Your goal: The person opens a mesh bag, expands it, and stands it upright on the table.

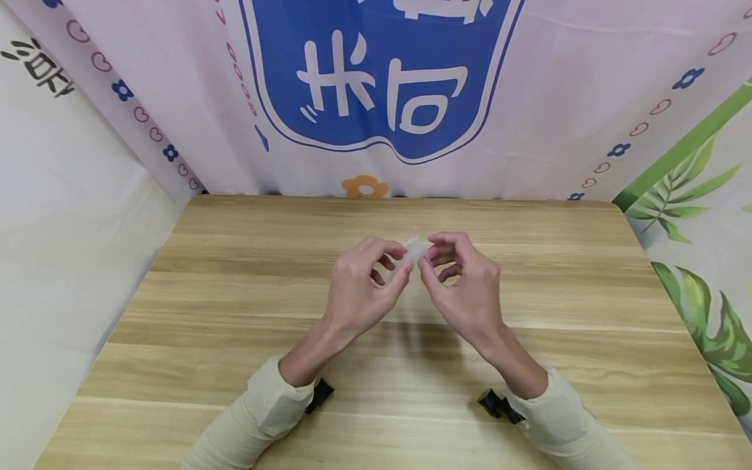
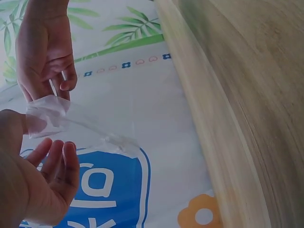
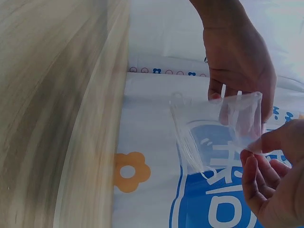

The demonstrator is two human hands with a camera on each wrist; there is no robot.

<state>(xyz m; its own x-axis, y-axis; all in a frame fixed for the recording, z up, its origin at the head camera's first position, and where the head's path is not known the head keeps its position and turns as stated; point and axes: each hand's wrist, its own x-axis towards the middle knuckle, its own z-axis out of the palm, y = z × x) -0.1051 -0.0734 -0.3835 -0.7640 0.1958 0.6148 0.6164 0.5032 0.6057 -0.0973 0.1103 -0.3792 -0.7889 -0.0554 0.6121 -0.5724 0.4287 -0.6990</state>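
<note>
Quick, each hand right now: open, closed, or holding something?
Left hand: holding the clear plastic between thumb and fingers.
Right hand: pinching the same clear plastic with thumb and fingers.

You have a broad table point(image 1: 176, 339) before you, its top a pale, yellowish wood pattern. The grain runs from your left to your right in long bands, some creamy, others streaked with darker brown, with thin light lines between several of them. The far edge is straight, and both far corners are rounded; the near edge falls outside your head view. A soft, blurred shadow point(image 1: 431, 343) lies on the middle of the top, and a faint sheen point(image 1: 411, 395) brightens the wood nearer to you. Your left wrist view shows the table along its right side, your right wrist view along its left.
</note>
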